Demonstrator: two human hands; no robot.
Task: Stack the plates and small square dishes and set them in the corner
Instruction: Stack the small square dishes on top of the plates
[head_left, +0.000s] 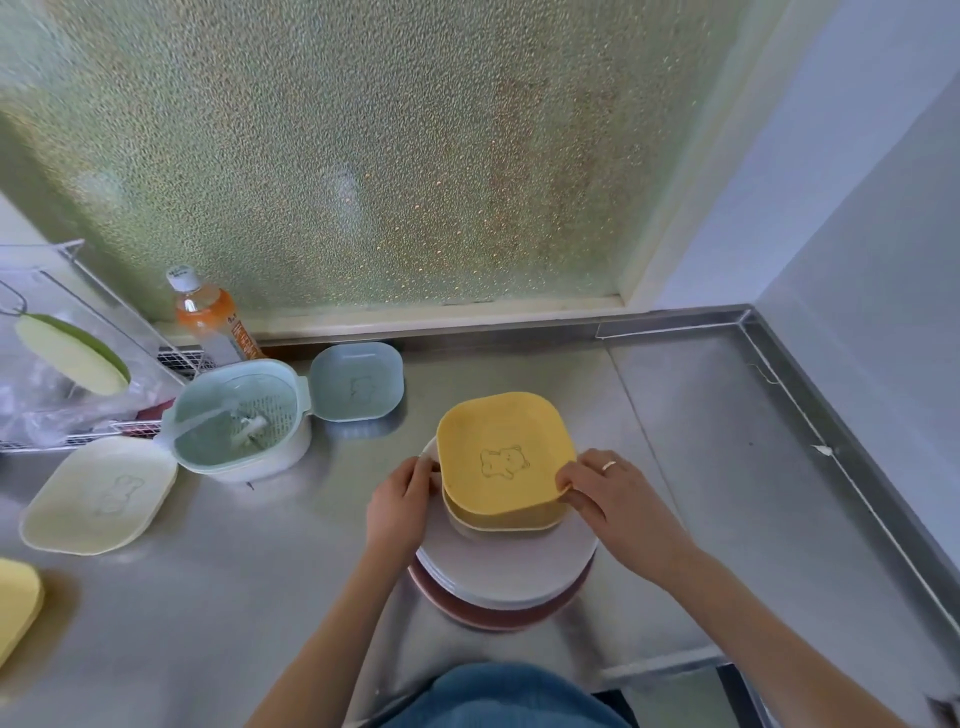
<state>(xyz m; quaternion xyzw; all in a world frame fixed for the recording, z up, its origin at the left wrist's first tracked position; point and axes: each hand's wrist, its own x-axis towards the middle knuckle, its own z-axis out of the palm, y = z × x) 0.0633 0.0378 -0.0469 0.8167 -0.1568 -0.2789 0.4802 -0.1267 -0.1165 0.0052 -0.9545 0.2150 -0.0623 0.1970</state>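
Both hands' fingers gripped the yellow dish between them, atop stacked plates on the counter.

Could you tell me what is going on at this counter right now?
A person is stacking dishes on the steel counter. The left hand and right hand hold the yellow square dish atop a pile of plates. A blue square dish and a cream square dish still sit loose to the left.

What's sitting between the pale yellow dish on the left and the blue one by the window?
In the head view, a green strainer bowl sits between the pale yellow dish and the blue dish.
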